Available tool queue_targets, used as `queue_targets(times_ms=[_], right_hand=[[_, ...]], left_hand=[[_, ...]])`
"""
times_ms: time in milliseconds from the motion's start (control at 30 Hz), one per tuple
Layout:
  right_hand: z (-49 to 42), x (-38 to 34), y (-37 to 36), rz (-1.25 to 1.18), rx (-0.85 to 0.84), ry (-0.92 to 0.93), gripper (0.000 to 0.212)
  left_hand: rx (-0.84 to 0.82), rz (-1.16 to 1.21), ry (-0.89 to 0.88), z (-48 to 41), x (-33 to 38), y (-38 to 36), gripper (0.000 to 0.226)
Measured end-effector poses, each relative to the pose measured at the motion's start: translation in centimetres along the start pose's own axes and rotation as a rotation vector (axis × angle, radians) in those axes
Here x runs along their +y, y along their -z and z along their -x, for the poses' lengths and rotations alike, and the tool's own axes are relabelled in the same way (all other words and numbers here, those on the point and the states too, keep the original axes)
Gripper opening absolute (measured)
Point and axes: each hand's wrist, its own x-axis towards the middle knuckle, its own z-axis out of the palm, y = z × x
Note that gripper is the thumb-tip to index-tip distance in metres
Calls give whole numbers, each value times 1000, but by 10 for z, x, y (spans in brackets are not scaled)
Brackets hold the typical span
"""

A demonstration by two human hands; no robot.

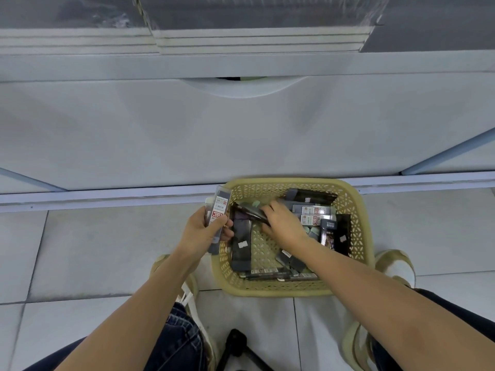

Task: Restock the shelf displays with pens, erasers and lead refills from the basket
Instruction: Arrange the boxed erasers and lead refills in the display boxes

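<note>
Refill packs [218,218] in left hand [203,232] point toward cabinet [241,129].

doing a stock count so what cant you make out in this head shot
Head view: print on the packs in the left hand, blurred and too small.
In the basket, items hidden under the right hand; its grip unclear.
Shelf displays, cut off by the top edge.

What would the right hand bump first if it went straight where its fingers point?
Probably the long black glossy packet in the yellow plastic basket, just ahead; depth is unclear.
</note>
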Motion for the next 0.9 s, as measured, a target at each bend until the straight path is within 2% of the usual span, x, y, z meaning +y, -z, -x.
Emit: queue_targets(times_ms=[167,267,400,500,567,633,733,767,900], right_hand=[[14,10,9,-452,-111,-56,22],[24,11,25,-799,-162,-93,25],[33,-4,51,-1077,-102,-66,11],[37,-21,65,-1110,-46,-7,15],[42,-31,76,-1091,-32,47,9],[49,-38,87,-1048,-22,79,5],[57,-40,105,-1009,6,46,42],[59,-40,113,-1006,20,32,45],[70,-36,157,-989,114,93,28]], left_hand=[[33,19,38,-2,1,-2,13],[80,33,75,-4,3,-10,4],[99,184,111,1,12,-30,15],[64,238,44,8,22,-45,22],[79,253,12,14,29,-51,26],[102,241,-43,20,36,-52,20],[72,281,-104,29,49,-50,13],[54,297,-104,32,55,-49,13],[16,276,-170,45,78,-47,22]])
